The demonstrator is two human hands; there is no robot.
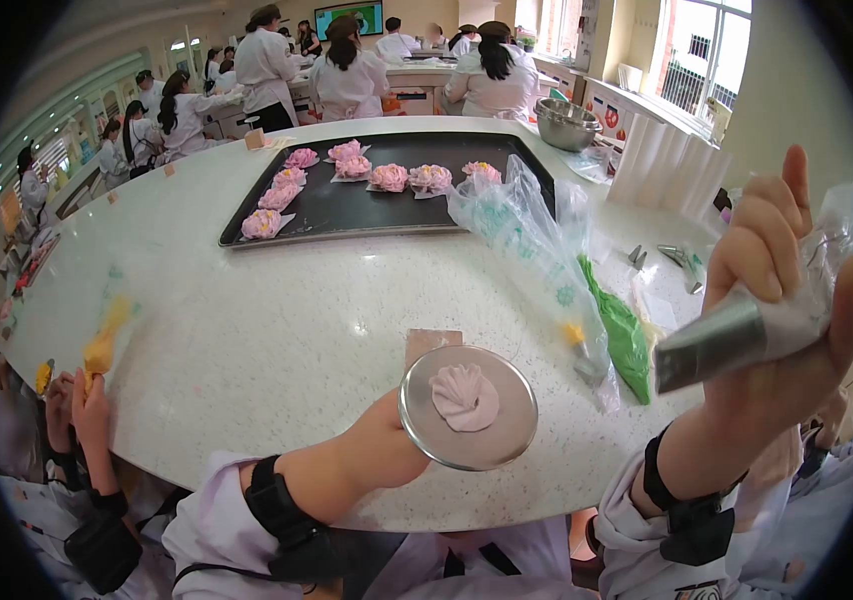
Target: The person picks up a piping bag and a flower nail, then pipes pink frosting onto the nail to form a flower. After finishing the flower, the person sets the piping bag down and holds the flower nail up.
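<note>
Writing first: the big see-through plastic bag (522,240) on the worktop (277,320) has green printing on it, but it's too small and creased for me to read. The wall screen (350,18) at the back is lit up, no legible text from here either.

Left hand (397,440) has its grip on a round metal disc (520,430), though the fingers are mostly hidden behind it. A pale pink swirl (467,397) sits on top, face up and slightly tilted. Right hand (772,268) is clamped round a fat metal nozzle (712,345) and its see-through bag, one finger sticking up. The nozzle is held well apart from the swirl, off to the right.

Roomwise, a wide stretch of worktop runs from the tray's front edge down to the left forearm, and the curved near edge passes under both arms. The right side's busier: green piping bag (627,335) next to the plastic one, loose metal tips (637,257), metal bowl (567,125) further back.

Surface is pale and speckled. Black tray (377,215) holds pink flowers (388,178) along its left and back. A neighbour's hands (94,405) hold a yellow piping bag (100,350) at far left; people in white (347,80) fill the back, windows (707,50) on the right.
</note>
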